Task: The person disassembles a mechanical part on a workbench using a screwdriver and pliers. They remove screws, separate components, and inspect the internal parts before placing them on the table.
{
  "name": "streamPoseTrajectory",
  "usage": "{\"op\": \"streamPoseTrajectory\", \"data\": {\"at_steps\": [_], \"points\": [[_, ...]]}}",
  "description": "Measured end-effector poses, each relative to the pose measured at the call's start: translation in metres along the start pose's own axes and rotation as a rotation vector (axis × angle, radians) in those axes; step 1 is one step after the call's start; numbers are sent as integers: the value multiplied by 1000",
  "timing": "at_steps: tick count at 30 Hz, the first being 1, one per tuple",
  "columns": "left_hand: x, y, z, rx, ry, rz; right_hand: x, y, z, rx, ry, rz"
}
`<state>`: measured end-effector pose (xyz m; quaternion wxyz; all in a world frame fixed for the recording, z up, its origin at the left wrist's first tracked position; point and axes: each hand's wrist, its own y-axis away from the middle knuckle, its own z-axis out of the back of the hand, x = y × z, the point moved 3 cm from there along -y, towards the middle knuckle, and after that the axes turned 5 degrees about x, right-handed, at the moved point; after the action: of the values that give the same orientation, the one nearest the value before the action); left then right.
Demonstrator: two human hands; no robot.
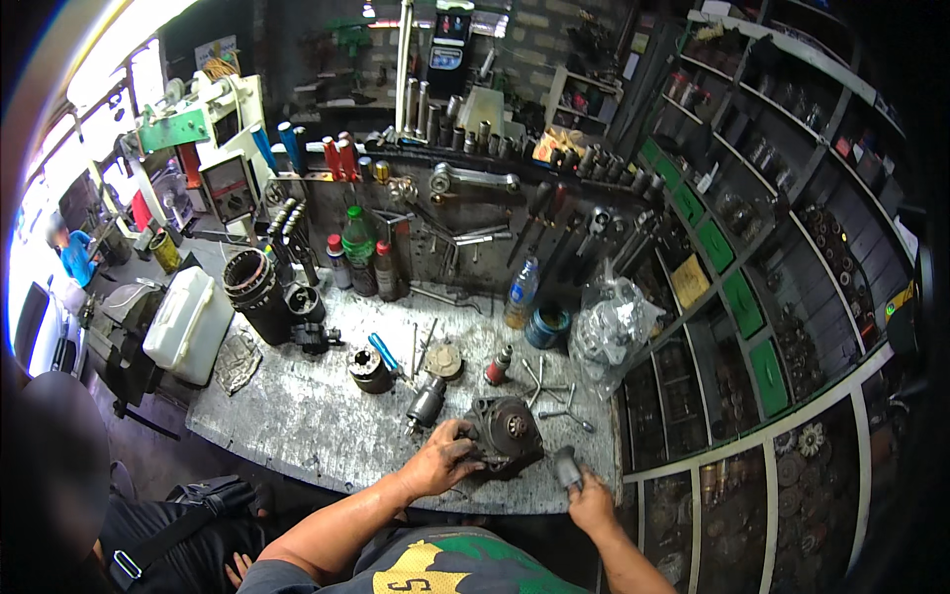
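A dark, round metal housing with a small toothed gear [507, 426] on its face rests near the front edge of the metal-topped bench [287, 426]. My left hand [447, 461] grips its left side, fingers curled at the rim. Just right of the housing, my right hand [592, 503] holds a grey metal cylinder [567, 468] by its lower end, apart from the housing. Behind my left hand lies a dark cylindrical part with a shaft [427, 401]. A red and black air tool [499, 366] stands beyond the housing, and spider-shaped wrenches [549, 389] lie to its right.
Bottles [360, 238], a blue-rimmed can [547, 327] and a plastic bag of parts [611, 322] line the back. Dark cylinders [259, 297] and a white case [186, 327] stand left. Shelves [737, 381] border the right. Another person [168, 540] is close at lower left.
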<state>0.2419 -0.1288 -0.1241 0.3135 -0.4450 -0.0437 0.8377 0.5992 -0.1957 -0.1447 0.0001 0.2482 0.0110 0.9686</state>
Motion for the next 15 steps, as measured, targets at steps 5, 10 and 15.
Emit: {"op": "streamPoseTrajectory", "data": {"at_steps": [5,10,15], "points": [[2,2,-2,0,8,12,-31,-25,-59,46,131,60],[5,4,-5,5,2,-12,-4,-94,-51,-133,115,188],[10,4,-11,11,11,-44,41,-198,-62,71,-360,79]]}}
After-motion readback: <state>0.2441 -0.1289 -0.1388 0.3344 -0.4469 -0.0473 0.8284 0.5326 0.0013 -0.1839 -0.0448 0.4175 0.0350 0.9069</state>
